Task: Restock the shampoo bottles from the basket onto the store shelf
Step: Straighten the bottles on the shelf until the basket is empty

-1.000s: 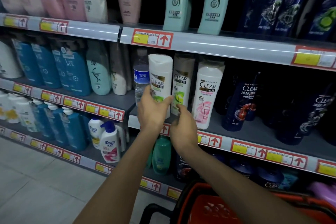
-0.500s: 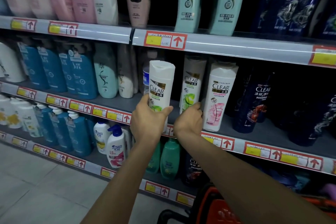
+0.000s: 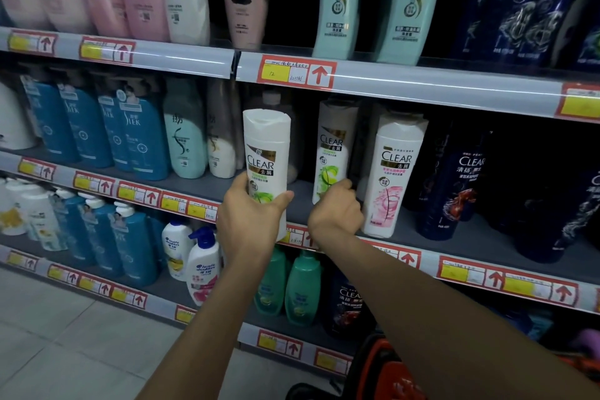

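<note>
My left hand grips the lower part of a white Clear shampoo bottle with a green leaf label, held upright at the front edge of the middle shelf. My right hand holds the base of a second white Clear bottle with a green label, which stands further back on that shelf. Right of it stands a white Clear bottle with a pink label. The red basket shows at the bottom edge, mostly hidden behind my right arm.
Dark blue Clear bottles fill the shelf to the right, teal and blue bottles to the left. A clear bottle stands behind the held one. The shelf above hangs low overhead. Green bottles stand on the shelf below.
My right hand has reached forward and taken hold of the base of the second green-label bottle. My left hand with its bottle has stayed at the shelf's front edge.
</note>
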Tool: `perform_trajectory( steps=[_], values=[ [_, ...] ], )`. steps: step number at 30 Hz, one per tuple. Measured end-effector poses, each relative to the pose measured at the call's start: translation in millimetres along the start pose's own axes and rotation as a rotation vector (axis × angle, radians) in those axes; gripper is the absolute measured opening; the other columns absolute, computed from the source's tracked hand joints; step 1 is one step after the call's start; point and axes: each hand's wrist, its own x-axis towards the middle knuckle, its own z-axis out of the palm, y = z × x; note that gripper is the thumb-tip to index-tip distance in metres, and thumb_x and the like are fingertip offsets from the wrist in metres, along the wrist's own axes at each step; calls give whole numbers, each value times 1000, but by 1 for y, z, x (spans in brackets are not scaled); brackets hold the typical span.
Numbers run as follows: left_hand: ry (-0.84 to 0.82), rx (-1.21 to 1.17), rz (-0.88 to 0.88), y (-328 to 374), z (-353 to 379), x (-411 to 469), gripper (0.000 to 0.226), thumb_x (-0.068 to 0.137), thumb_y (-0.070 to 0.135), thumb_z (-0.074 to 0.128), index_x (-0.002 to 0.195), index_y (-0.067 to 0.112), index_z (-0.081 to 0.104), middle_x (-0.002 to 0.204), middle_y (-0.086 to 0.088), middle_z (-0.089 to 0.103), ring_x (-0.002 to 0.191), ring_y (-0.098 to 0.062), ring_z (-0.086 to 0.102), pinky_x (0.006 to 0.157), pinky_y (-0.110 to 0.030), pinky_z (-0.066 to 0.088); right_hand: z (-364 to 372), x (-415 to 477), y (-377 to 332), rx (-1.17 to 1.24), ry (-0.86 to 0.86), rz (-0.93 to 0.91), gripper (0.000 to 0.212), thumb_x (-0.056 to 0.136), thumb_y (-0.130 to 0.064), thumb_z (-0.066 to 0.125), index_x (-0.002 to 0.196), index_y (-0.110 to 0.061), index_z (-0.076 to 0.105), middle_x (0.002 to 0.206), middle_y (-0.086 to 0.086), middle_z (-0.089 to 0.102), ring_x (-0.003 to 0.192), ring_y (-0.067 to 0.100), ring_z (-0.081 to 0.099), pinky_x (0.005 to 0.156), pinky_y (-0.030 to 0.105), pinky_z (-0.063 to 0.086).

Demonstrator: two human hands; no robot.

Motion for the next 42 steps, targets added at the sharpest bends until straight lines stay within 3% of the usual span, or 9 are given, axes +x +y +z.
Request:
perform_trajectory(
  steps=[16, 21, 33, 42],
  values=[
    [-7, -12, -14, 0, -12, -1, 51, 72, 43, 89, 116, 29, 67, 109, 9, 75, 95, -18, 70, 82, -45, 60, 2, 4, 2, 83, -30, -10, 28, 102, -15, 56, 127, -6, 47, 125, 12, 65, 111, 33, 68, 79, 40, 53],
    [-11, -19, -13, -1, -14, -1, 53, 73, 43, 89, 118, 28, 67, 110, 9, 75, 96, -17, 70, 84, -45, 60, -4, 5, 2, 231, -82, 31, 57, 89, -41, 76, 125, -8, 47, 125, 13, 63, 112, 35, 65, 80, 42, 51],
    [3, -7, -15, 1, -12, 0, 45, 73, 41, 89, 110, 30, 65, 106, 10, 75, 94, -17, 69, 82, -42, 59, -4, -12, 12, 118, -73, -187, 44, 94, -44, 68, 118, -10, 52, 113, 12, 70, 103, 33, 68, 72, 36, 46],
    [40, 6, -11, 1, -11, -2, 49, 73, 42, 90, 115, 26, 68, 109, 6, 76, 95, -18, 70, 78, -36, 56, -4, -17, 8, 219, -129, -279, 42, 92, -47, 70, 110, -14, 52, 111, 9, 69, 102, 33, 67, 69, 35, 42]
  ],
)
